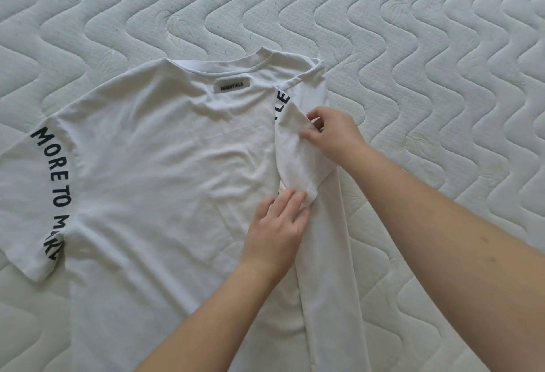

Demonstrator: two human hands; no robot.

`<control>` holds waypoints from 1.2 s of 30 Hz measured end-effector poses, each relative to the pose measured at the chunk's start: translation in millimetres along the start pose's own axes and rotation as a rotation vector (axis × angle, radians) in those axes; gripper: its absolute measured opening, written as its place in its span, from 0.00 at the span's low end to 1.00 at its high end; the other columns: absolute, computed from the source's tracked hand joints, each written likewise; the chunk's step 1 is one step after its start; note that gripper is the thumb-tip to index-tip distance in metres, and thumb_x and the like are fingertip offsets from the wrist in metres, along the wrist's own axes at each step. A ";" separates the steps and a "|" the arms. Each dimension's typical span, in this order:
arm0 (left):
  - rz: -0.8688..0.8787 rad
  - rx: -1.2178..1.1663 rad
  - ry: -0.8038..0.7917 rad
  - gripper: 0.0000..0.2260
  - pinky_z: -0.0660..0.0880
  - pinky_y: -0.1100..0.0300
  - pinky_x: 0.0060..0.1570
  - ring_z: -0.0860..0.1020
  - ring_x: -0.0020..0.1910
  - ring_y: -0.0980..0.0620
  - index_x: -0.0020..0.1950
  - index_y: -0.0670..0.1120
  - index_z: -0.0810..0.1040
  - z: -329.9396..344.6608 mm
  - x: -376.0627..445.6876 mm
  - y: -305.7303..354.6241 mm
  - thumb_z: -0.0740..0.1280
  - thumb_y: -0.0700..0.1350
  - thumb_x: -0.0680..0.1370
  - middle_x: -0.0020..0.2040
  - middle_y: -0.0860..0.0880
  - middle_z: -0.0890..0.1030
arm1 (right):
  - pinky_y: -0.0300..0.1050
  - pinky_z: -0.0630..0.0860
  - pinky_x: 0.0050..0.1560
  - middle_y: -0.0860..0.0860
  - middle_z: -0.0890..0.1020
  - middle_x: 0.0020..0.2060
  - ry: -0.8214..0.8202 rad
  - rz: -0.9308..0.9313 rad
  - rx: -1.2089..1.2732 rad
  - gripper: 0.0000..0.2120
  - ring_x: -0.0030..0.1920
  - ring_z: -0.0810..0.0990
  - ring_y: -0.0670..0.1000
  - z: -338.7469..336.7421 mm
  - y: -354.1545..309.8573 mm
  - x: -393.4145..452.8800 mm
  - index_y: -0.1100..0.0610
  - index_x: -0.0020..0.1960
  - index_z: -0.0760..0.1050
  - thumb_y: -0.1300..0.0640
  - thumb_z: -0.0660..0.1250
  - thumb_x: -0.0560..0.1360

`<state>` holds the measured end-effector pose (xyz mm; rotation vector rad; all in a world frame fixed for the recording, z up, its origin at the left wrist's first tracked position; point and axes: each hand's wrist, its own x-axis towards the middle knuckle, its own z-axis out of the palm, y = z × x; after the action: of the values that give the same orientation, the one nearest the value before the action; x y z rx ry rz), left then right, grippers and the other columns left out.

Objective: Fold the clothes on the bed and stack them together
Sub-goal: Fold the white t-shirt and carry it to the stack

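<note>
On the bed [413, 32], whose quilted pale cover is stitched in wavy lines, a white T-shirt [153, 171] is spread flat with its neck turned away from the person. Most of the near and middle part of the view is taken up by it. Its right side is folded inward in a long strip running from the shoulder down toward the hem. The sleeve on the left [35, 194] is laid out to the side, and black lettering reading "MORE TO" can be read along it. The sleeve on the right [298, 159] is turned back over the folded strip, with only a few black letters showing. The upper edge of this sleeve is pinched by the right hand [330, 132], between thumb and curled fingers. The lower corner of the sleeve is touched by the left hand [277, 224], whose fingers are laid nearly straight on the cloth. A small label [232, 85] is sewn below the collar.
</note>
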<state>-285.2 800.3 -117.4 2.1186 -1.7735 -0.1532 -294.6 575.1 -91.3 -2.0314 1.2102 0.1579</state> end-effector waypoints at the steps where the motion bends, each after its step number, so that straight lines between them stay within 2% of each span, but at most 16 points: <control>1: 0.011 0.028 -0.047 0.14 0.65 0.51 0.67 0.74 0.67 0.45 0.54 0.44 0.83 3.3 -3.4 -1.3 0.60 0.38 0.75 0.65 0.45 0.79 | 0.48 0.76 0.52 0.47 0.80 0.44 0.004 0.003 -0.011 0.14 0.48 0.79 0.51 -0.3 1.4 -2.3 0.52 0.58 0.77 0.52 0.72 0.74; 3: 0.007 0.046 -0.131 0.21 0.60 0.49 0.72 0.71 0.71 0.45 0.64 0.44 0.80 7.6 -11.4 -3.6 0.56 0.38 0.76 0.70 0.46 0.75 | 0.47 0.75 0.52 0.47 0.78 0.45 -0.023 0.008 -0.054 0.17 0.48 0.78 0.50 -4.7 6.6 -8.3 0.51 0.60 0.75 0.51 0.73 0.73; 5: -0.010 0.030 -0.166 0.26 0.59 0.49 0.73 0.68 0.73 0.45 0.72 0.43 0.73 8.7 -18.5 -6.4 0.54 0.37 0.75 0.73 0.46 0.72 | 0.46 0.74 0.51 0.48 0.78 0.47 -0.076 0.054 -0.128 0.17 0.48 0.78 0.52 -12.8 14.4 -14.0 0.51 0.59 0.75 0.52 0.74 0.73; 7: -0.009 0.001 -0.134 0.24 0.62 0.49 0.71 0.70 0.72 0.45 0.72 0.43 0.73 7.4 -22.4 -11.6 0.55 0.35 0.76 0.72 0.46 0.73 | 0.46 0.75 0.51 0.51 0.80 0.48 -0.127 0.116 -0.235 0.12 0.48 0.78 0.53 -20.0 22.3 -19.1 0.51 0.53 0.76 0.53 0.74 0.72; 9: 0.005 -0.039 -0.032 0.17 0.69 0.49 0.67 0.76 0.67 0.44 0.65 0.42 0.80 5.2 -22.1 -17.2 0.59 0.36 0.78 0.65 0.45 0.79 | 0.46 0.76 0.47 0.52 0.82 0.46 -0.154 0.143 -0.260 0.06 0.44 0.79 0.52 -23.5 26.3 -25.7 0.51 0.47 0.76 0.53 0.73 0.73; 11: -0.034 -0.090 0.116 0.09 0.74 0.50 0.59 0.80 0.57 0.43 0.55 0.42 0.83 -2.0 -17.6 -20.7 0.64 0.38 0.78 0.56 0.46 0.83 | 0.46 0.79 0.42 0.51 0.82 0.40 -0.159 0.186 -0.050 0.05 0.38 0.82 0.50 -22.7 27.8 -34.1 0.53 0.44 0.76 0.54 0.71 0.76; 13: -0.102 -0.126 0.209 0.05 0.76 0.50 0.52 0.80 0.50 0.43 0.48 0.42 0.83 -10.6 -12.3 -22.5 0.67 0.39 0.77 0.49 0.46 0.83 | 0.41 0.81 0.35 0.52 0.82 0.37 -0.171 0.271 0.264 0.04 0.33 0.82 0.47 -21.4 27.0 -44.9 0.57 0.44 0.77 0.58 0.69 0.77; 16: -0.160 -0.110 0.252 0.02 0.76 0.50 0.47 0.79 0.47 0.44 0.46 0.43 0.82 -20.4 -7.5 -24.7 0.70 0.38 0.76 0.45 0.48 0.82 | 0.35 0.79 0.31 0.53 0.82 0.37 -0.153 0.367 0.592 0.04 0.28 0.81 0.43 -14.2 25.9 -57.8 0.60 0.46 0.76 0.59 0.69 0.78; 19: -0.155 -0.061 0.266 0.02 0.74 0.51 0.43 0.78 0.43 0.45 0.44 0.43 0.81 -24.3 -8.7 -28.4 0.70 0.39 0.77 0.43 0.48 0.81 | 0.33 0.76 0.28 0.55 0.81 0.35 -0.115 0.402 0.718 0.06 0.26 0.80 0.42 0.6 23.8 -65.5 0.61 0.46 0.75 0.58 0.67 0.79; 22: -0.145 -0.072 0.234 0.03 0.71 0.54 0.37 0.75 0.36 0.44 0.44 0.41 0.80 -27.3 -16.0 -35.5 0.67 0.35 0.75 0.40 0.46 0.78 | 0.32 0.75 0.28 0.54 0.81 0.35 -0.139 0.432 0.811 0.08 0.26 0.80 0.42 16.0 18.3 -67.7 0.61 0.46 0.75 0.57 0.67 0.79; 24: -0.237 -0.097 0.213 0.06 0.67 0.58 0.35 0.74 0.34 0.44 0.46 0.40 0.79 -29.1 -18.5 -42.1 0.64 0.34 0.73 0.41 0.45 0.77 | 0.32 0.74 0.27 0.52 0.81 0.32 -0.160 0.481 0.953 0.08 0.25 0.79 0.41 19.9 12.0 -67.5 0.60 0.46 0.75 0.56 0.66 0.80; 26: -0.356 -0.114 0.163 0.11 0.69 0.57 0.34 0.76 0.34 0.43 0.51 0.42 0.78 -30.0 -16.7 -45.8 0.60 0.38 0.72 0.43 0.44 0.77 | 0.31 0.73 0.26 0.49 0.82 0.28 -0.182 0.507 1.098 0.07 0.26 0.78 0.40 20.1 6.6 -68.6 0.59 0.45 0.76 0.56 0.66 0.80; 28: -0.453 -0.124 0.064 0.16 0.73 0.51 0.36 0.78 0.39 0.40 0.56 0.43 0.77 -30.4 -13.5 -43.3 0.58 0.44 0.71 0.46 0.43 0.77 | 0.31 0.73 0.26 0.49 0.83 0.29 -0.217 0.504 1.150 0.07 0.27 0.79 0.41 21.8 2.9 -72.4 0.58 0.47 0.76 0.56 0.64 0.81; 32: -0.649 -0.207 -0.111 0.24 0.73 0.47 0.48 0.76 0.52 0.40 0.65 0.44 0.73 -33.9 -1.5 -32.2 0.60 0.57 0.74 0.53 0.43 0.77 | 0.34 0.72 0.23 0.51 0.84 0.31 -0.224 0.412 0.792 0.08 0.27 0.82 0.43 30.1 7.9 -79.8 0.60 0.54 0.75 0.56 0.61 0.82; 34: -0.719 -0.236 -0.169 0.20 0.71 0.48 0.48 0.76 0.53 0.40 0.64 0.45 0.71 -35.6 7.3 -31.0 0.65 0.54 0.76 0.53 0.44 0.78 | 0.34 0.71 0.23 0.52 0.85 0.36 -0.250 0.421 0.795 0.08 0.28 0.82 0.43 30.1 8.6 -81.4 0.58 0.53 0.76 0.54 0.62 0.82; 36: -0.770 -0.258 -0.149 0.10 0.69 0.50 0.42 0.77 0.49 0.38 0.55 0.45 0.70 -37.7 12.9 -30.5 0.65 0.48 0.77 0.48 0.44 0.79 | 0.34 0.73 0.26 0.52 0.84 0.39 -0.270 0.413 0.939 0.06 0.33 0.83 0.45 28.1 6.2 -80.0 0.57 0.52 0.76 0.55 0.63 0.81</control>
<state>-242.4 800.0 -91.2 2.5100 -0.8450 -0.7071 -335.9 648.3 -78.2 -0.9154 1.1982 0.0390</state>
